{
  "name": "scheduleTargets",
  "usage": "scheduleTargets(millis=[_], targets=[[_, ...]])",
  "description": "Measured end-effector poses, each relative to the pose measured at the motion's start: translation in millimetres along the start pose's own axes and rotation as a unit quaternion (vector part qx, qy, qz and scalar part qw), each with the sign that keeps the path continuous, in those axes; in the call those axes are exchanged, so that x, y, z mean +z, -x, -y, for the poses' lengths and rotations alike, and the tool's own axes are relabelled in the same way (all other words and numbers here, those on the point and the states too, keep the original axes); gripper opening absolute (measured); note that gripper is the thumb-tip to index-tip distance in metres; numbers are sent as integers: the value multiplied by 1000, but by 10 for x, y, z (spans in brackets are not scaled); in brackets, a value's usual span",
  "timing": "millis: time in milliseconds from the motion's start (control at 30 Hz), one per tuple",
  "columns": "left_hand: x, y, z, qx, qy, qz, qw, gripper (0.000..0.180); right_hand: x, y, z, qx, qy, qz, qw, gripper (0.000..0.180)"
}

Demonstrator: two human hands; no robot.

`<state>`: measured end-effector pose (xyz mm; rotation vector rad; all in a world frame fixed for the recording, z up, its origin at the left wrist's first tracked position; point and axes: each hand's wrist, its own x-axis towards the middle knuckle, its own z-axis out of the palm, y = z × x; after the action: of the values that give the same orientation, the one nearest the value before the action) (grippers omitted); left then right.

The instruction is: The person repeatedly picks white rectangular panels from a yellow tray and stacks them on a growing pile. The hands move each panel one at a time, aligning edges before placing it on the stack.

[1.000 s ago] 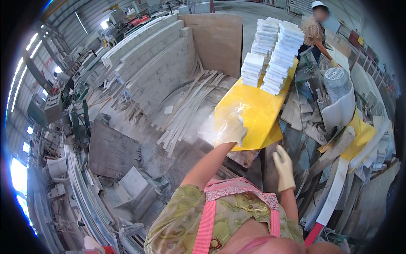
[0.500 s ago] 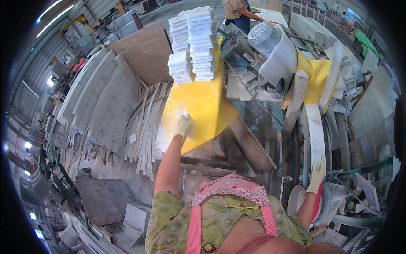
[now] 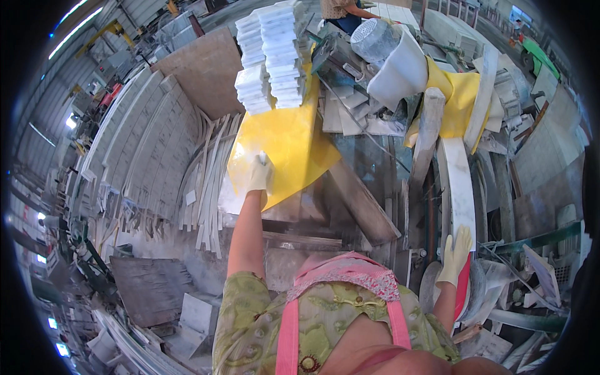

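Observation:
My left hand (image 3: 260, 176), in a pale glove, reaches forward over a yellow sheet (image 3: 284, 140) draped on a work surface. Its fingers are closed around a small white object (image 3: 262, 157), mostly hidden by the glove; its kind is unclear. Beyond it, tall stacks of white marble-like tiles (image 3: 278, 59) stand on the sheet's far part. On the right, my gloved right hand (image 3: 457, 255) lies with fingers spread at the near end of a long white stone strip (image 3: 458, 187). A red piece (image 3: 462, 289) shows just below that hand.
Grey-white slabs (image 3: 147, 144) lean at the left, beside thin offcut strips (image 3: 215, 169). A motor (image 3: 373, 40) with a white guard sits ahead. Wooden beams (image 3: 362, 203) slant in front. Another person (image 3: 342, 15) works at the far side.
The whole view has shifted a little, moving the scene left and up. My right hand's thumb and fingers are spread wider at the strip's end. My left hand stays over the yellow sheet.

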<state>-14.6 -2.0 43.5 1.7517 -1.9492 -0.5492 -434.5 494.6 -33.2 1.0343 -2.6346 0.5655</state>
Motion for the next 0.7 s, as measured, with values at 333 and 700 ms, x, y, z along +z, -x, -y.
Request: scheduleTargets(millis=[333, 700], targets=[[86, -9, -54, -58, -7, -8, 998, 44, 42, 38, -49, -32, 42, -11, 999, 52], [101, 22, -88, 27, 3, 21, 999, 50, 35, 94, -84, -15, 81, 34, 996, 57]])
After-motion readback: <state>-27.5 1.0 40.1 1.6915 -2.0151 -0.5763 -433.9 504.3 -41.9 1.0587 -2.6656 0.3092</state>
